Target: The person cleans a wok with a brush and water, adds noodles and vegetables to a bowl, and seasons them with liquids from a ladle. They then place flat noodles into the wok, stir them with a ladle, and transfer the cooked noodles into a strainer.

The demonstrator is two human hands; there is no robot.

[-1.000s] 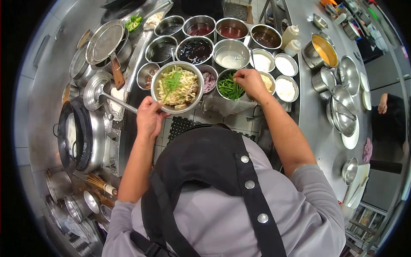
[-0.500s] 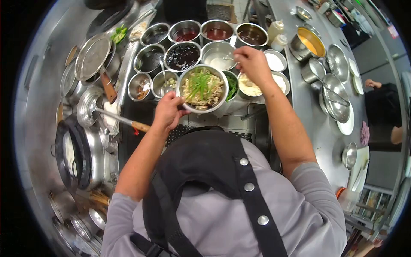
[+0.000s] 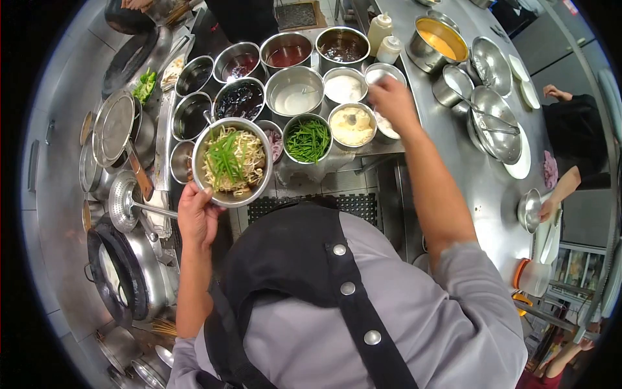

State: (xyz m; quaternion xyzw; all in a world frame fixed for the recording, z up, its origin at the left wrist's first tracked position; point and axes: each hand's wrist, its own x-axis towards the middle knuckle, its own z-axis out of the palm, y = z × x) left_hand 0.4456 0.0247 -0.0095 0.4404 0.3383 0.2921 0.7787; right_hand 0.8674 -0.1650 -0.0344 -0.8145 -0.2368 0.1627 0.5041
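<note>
My left hand [image 3: 199, 217] grips the lower left rim of a metal bowl [image 3: 233, 162], which holds bean sprouts with green strips on top. My right hand [image 3: 393, 104] is closed above the white powder tubs at the right of the container rows; its fingers are blurred, and whatever they pinch is hidden. Under and beside it are a tub of white powder [image 3: 345, 86] and a tub of pale yellow paste [image 3: 352, 125]. Between the bowl and the paste stands a tub of cut green stalks [image 3: 308, 139].
Dark and red liquids fill metal pots [image 3: 286, 50] at the back. Squeeze bottles [image 3: 380, 29] stand behind my right hand. Strainers [image 3: 124, 198] and a wok [image 3: 110, 272] are at the left. A co-worker's hand [image 3: 548, 211] touches a small bowl [image 3: 530, 211] at the far right.
The bowl in my left hand has moved left relative to the containers. My right hand has shifted right, over the powder tubs. A co-worker's hand has reached the small bowl.
</note>
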